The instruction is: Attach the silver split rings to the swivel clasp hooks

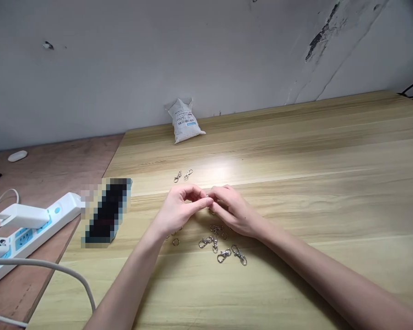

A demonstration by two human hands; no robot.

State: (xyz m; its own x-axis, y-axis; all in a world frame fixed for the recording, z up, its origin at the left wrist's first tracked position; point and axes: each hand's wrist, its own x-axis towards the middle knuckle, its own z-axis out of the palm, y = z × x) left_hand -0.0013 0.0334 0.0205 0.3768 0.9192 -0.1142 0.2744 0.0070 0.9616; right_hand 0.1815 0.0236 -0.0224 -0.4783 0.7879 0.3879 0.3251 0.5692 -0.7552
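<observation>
My left hand (179, 208) and my right hand (230, 208) meet fingertip to fingertip just above the light wooden table (296, 183). Both pinch a small metal piece between them, too small to name. Just below the hands lies a loose pile of silver clasps (223, 247) and small split rings (176, 241). Two joined clasps (183, 175) lie apart, a little beyond the hands.
A white pouch (185, 120) leans against the wall at the back. A blurred dark phone-like object (106, 211) lies left of the hands. A white power strip (24, 229) with plugs and a grey cable (55, 270) sits on the brown table at left.
</observation>
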